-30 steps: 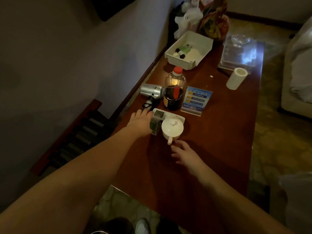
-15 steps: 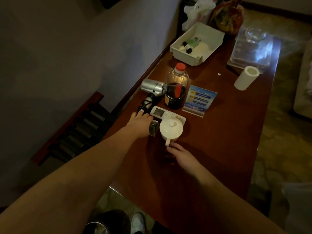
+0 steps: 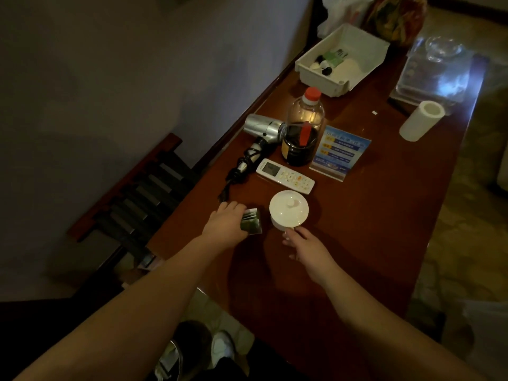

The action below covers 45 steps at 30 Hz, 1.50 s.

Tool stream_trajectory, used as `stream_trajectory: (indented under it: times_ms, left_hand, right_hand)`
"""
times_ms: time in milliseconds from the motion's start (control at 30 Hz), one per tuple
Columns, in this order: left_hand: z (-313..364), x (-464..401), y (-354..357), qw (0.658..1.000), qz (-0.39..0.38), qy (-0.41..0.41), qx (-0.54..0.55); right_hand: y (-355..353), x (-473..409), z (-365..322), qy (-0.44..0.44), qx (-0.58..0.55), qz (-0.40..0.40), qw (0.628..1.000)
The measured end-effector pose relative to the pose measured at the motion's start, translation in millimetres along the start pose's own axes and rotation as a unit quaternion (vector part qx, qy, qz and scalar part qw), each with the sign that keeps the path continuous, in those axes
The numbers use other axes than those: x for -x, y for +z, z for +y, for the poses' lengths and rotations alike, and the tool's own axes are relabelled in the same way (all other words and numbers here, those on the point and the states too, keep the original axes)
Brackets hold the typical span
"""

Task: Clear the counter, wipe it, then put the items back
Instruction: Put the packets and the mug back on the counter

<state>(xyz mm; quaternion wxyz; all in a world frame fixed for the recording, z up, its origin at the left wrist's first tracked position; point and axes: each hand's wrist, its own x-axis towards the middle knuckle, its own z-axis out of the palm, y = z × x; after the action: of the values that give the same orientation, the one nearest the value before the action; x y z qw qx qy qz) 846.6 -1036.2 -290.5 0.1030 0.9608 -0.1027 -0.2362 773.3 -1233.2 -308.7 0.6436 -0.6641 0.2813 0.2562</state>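
On the dark red wooden counter (image 3: 365,243), my left hand (image 3: 224,225) grips a small stack of green packets (image 3: 252,223) near the left edge. Just to their right stands a white lidded cup (image 3: 288,209). My right hand (image 3: 306,247) is at the cup's near side, its fingertips pinching the handle, which they hide. Behind the cup lie a white remote (image 3: 286,176), a silver hair dryer (image 3: 264,129) with its black cord, a red-capped bottle (image 3: 302,133) of dark liquid and a blue sign card (image 3: 339,152).
A white tray (image 3: 369,66) with small toiletries sits at the back by the wall. A white paper roll (image 3: 420,121) and a clear tray (image 3: 439,75) holding a glass are at the far right. Bags stand behind. A slatted wooden rack (image 3: 137,193) is left of the counter.
My left hand has drawn the green packets toward me, away from the remote. My right hand has reached forward and closed on the cup's handle.
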Motion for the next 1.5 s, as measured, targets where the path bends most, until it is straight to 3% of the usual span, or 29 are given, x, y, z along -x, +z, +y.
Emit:
stream_trajectory:
  times_ms: [367, 633, 967, 1500]
  left_hand:
    - [-41, 95, 6, 0.984, 0.073, -0.06, 0.15]
    - [-94, 192, 6, 0.961, 0.144, -0.135, 0.196]
    - [-162, 371, 27, 0.905, 0.254, -0.241, 0.242]
    - [-234, 714, 84, 0.817, 0.361, -0.395, 0.216]
  right_hand:
    - [3, 25, 18, -0.038, 0.052, 0.015, 0.998]
    - [55, 67, 18, -0.084, 0.164, -0.081, 0.98]
    - [176, 159, 23, -0.117, 0.285, -0.225, 0.924]
    - [388, 373, 109, -0.168, 0.334, -0.395, 0.839]
